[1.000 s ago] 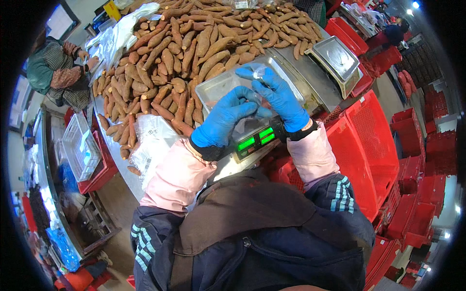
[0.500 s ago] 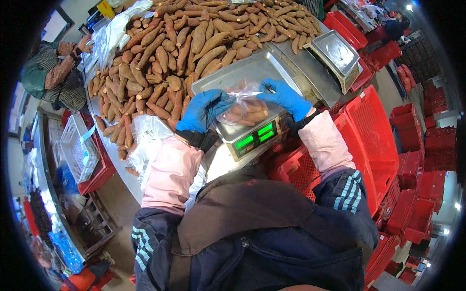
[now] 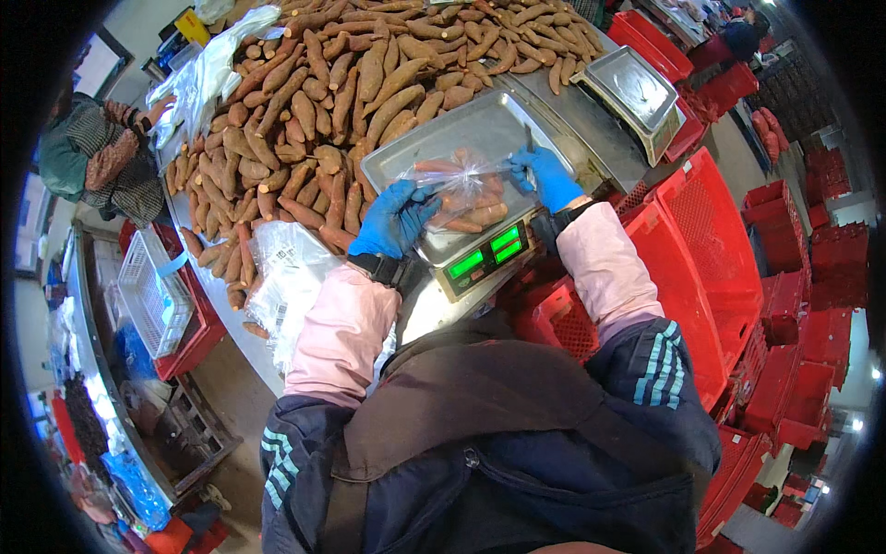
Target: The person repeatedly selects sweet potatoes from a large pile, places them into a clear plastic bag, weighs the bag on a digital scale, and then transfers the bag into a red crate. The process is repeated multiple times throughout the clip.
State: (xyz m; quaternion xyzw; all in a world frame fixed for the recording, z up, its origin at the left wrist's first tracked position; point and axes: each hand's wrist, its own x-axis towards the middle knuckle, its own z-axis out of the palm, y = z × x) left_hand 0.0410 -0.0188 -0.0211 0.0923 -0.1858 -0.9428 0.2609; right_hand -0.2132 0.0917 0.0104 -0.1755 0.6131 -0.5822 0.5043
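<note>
A clear plastic bag (image 3: 466,189) of sweet potatoes lies on the steel pan of a weighing scale (image 3: 392,164), its top gathered into a bunch. My left hand (image 3: 395,222), in a blue glove, pinches the bag's near-left side with curled fingers. My right hand (image 3: 546,177), gloved alike, grips the bag's stretched end on the right. The plastic is drawn taut between both hands. Green digits glow on the scale's display (image 3: 485,258), just below the pan.
A big heap of sweet potatoes (image 3: 318,120) covers the table's far side. Loose plastic bags (image 3: 288,272) lie by my left forearm. A second scale (image 3: 630,88) stands at the far right. Red crates (image 3: 706,249) stack along the right. Another person (image 3: 111,162) works at the far left.
My hands have drawn apart slightly, the right one outward, stretching the bag's gathered top between them. The bag's potatoes show more fully now. At far left the other person's arms have shifted.
</note>
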